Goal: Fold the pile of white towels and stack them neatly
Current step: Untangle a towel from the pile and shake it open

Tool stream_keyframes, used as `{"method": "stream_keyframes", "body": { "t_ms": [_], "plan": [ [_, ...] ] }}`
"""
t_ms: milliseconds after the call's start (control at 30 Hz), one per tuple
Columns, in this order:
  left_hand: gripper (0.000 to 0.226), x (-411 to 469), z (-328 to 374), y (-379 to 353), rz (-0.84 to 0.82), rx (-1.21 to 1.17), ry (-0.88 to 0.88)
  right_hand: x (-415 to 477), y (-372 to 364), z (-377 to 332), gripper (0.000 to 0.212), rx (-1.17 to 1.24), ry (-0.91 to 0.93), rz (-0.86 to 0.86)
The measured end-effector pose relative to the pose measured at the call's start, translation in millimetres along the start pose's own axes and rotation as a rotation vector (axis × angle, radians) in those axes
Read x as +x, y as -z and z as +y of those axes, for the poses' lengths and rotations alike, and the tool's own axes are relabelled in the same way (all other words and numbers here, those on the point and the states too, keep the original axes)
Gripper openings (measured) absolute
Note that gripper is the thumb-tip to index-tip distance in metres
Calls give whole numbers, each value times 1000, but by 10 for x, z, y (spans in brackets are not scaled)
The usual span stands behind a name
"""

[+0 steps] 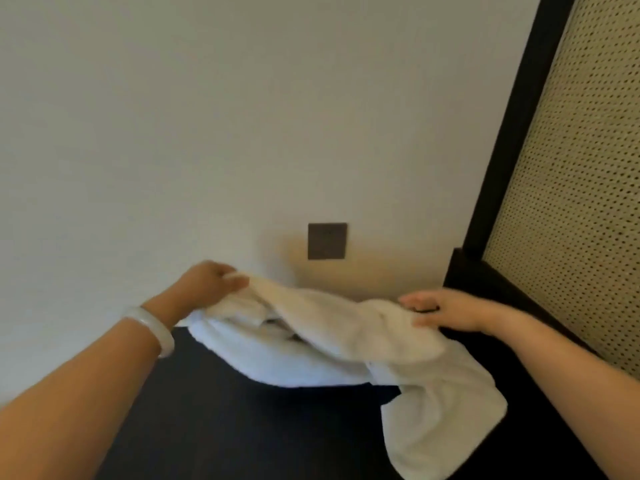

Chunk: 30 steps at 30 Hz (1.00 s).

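A crumpled white towel point(332, 341) lies bunched on a dark table point(214, 427), with one end trailing toward the lower right. My left hand point(207, 285) pinches the towel's far left corner between thumb and fingers, close to the wall. My right hand point(440, 311) grips the towel's upper right edge, thumb on top and fingers curled into the cloth. A pale bangle point(152, 329) sits on my left wrist. Whether more towels lie under this one cannot be seen.
A plain white wall point(173, 133) rises right behind the table, with a dark square switch plate point(327, 241) on it. At the right stands a dark-framed woven cane panel point(571, 202).
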<state>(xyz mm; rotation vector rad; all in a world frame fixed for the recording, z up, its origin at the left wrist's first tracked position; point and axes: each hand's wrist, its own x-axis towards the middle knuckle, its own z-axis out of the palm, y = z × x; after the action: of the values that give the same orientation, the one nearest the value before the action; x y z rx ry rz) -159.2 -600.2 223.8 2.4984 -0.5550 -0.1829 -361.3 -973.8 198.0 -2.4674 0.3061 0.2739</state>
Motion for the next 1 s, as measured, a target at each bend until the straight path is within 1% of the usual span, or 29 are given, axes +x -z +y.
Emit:
{"method": "stream_keyframes", "body": {
  "t_ms": [33,67,100,167,200,233,267,300,333,367,400,433,467,500,533,567,600,633,667,733,800,833,867,900,933,967,1000],
  "plan": [
    [39,-63,-197,-218,-70,70,47,28,-182,102,64,-33,-39,-67],
    [37,-138,-378,-420,-122,116,89,72,-347,223,61,-42,-79,-115],
    [35,-215,-533,-609,-152,133,121,93,-498,313,66,-88,-90,-154],
    [41,-324,-747,-934,-135,246,108,171,-720,455,83,-322,-44,-167],
    [49,-370,-771,-1063,-108,369,68,224,-786,506,89,-433,12,-130],
    [59,-417,-751,-1171,-82,479,-11,279,-838,530,95,-499,63,-86],
    [68,-471,-710,-1271,-87,523,-114,341,-883,545,102,-536,99,-51],
    [75,-513,-661,-1372,-130,511,-210,392,-914,510,107,-564,120,-27],
    [81,-549,-624,-1465,-187,501,-265,433,-945,448,106,-565,155,-8],
    [84,-575,-615,-1555,-235,518,-282,459,-968,370,94,-564,192,-2],
    [82,-590,-637,-1625,-263,535,-260,504,-979,308,70,-537,235,14],
    [72,-595,-665,-1665,-247,536,-231,538,-965,221,40,-458,231,43],
    [55,-586,-686,-1666,-206,521,-205,589,-911,156,20,-329,217,99],
    [36,-572,-688,-1639,-154,494,-188,612,-831,68,17,-166,177,165],
    [22,-539,-695,-1593,-101,418,-168,639,-705,-3,18,10,144,239],
    [14,-508,-664,-1495,-62,286,-127,634,-535,-90,19,174,124,326],
    [13,-464,-616,-1356,-37,133,-81,603,-335,-184,19,316,112,408],
    [15,-422,-550,-1175,11,-2,-46,559,-126,-286,20,439,116,473],
    [17,-365,-485,-978,94,-97,-35,522,72,-388,22,556,125,533],
    [12,-253,-325,-584,264,-173,-27,502,390,-580,19,765,149,632],
    [9,-150,-196,-316,351,-232,-50,601,513,-709,10,902,143,665],
    [10,-102,-159,-277,361,-256,-47,654,484,-747,9,910,121,657],
    [10,-68,-144,-295,338,-267,-17,737,413,-712,17,850,75,643],
    [10,-36,-160,-375,297,-268,21,801,311,-650,25,742,24,613],
    [8,-16,-205,-503,235,-264,60,807,187,-581,29,626,-24,561],
    [9,-19,-265,-651,162,-265,93,794,57,-489,25,517,-66,486],
    [17,-38,-343,-799,86,-263,128,786,-63,-377,19,412,-112,404]
  ]
}}
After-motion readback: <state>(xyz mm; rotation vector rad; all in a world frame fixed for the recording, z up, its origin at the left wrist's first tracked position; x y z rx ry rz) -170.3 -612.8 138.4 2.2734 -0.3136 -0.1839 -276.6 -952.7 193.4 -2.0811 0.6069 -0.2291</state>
